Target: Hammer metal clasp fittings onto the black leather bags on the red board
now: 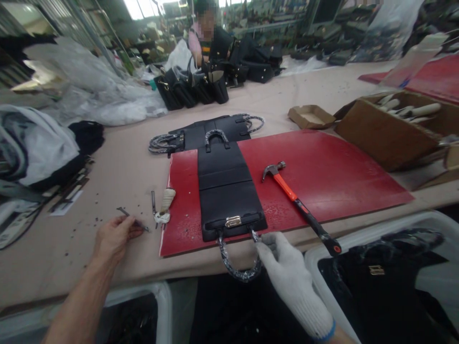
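A flat black bag panel [229,191] lies on a red board [287,162], with a gold-coloured clasp [234,221] near its front end. Its plastic-wrapped handle [239,276] hangs over the board's near edge. My right hand [287,263], in a white knitted glove, has its fingers closed at the right end of that handle. My bare left hand [116,236] pinches a thin metal tool [125,212] just above the table, left of the board. Beside it lie a metal punch [154,203] and a tape-wrapped tool [167,199]. A claw hammer [294,196] with an orange and black handle rests on the board.
More black panels with wrapped handles [211,129] lie behind the board. Finished black bags [193,88] stand farther back, near a seated person [204,36]. Cardboard boxes [387,134] are at right. White bins [311,267] flank me below the table edge.
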### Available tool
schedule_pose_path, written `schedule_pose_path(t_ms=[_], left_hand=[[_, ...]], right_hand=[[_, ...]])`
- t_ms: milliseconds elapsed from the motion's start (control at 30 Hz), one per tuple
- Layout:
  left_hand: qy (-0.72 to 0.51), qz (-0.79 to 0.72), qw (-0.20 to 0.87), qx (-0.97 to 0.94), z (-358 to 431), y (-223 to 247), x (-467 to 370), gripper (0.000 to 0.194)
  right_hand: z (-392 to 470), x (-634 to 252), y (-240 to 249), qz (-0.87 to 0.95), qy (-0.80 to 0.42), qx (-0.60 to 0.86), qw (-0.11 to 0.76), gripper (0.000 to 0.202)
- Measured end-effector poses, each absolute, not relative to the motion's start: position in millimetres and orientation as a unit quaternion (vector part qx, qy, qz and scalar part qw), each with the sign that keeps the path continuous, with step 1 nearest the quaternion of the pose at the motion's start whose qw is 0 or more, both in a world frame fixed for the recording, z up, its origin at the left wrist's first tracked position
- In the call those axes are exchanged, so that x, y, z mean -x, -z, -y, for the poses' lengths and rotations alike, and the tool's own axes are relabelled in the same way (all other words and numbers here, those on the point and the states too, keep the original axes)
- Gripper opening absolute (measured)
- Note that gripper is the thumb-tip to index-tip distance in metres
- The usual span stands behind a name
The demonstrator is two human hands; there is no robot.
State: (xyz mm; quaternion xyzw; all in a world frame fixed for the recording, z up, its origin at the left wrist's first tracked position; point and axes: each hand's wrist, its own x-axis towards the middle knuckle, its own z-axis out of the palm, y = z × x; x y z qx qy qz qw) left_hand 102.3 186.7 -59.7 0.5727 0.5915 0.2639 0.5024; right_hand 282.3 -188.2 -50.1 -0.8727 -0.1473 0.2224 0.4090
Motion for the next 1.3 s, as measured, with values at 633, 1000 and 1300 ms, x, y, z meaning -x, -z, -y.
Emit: schedule_pose_path(t_ms=[633, 1000, 1300], left_hand=[[-0.2, -0.109, 0.175, -0.958, 2, 54, -206, 0.028], [-0.232, -0.104, 0.248, -0.935, 8, 58, -225, 0.009], [-0.32, -0.069, 0.247, -0.912, 14, 58, -226, 0.014]], right_hand=[[176, -355, 67, 0.427, 0.094, 0.843, 0.314, 0.027], [176, -355, 68, 0.403, 0.07, 0.851, 0.33, 0.026], [176, -355, 64, 0.404, 0.071, 0.846, 0.34, 0.028]])
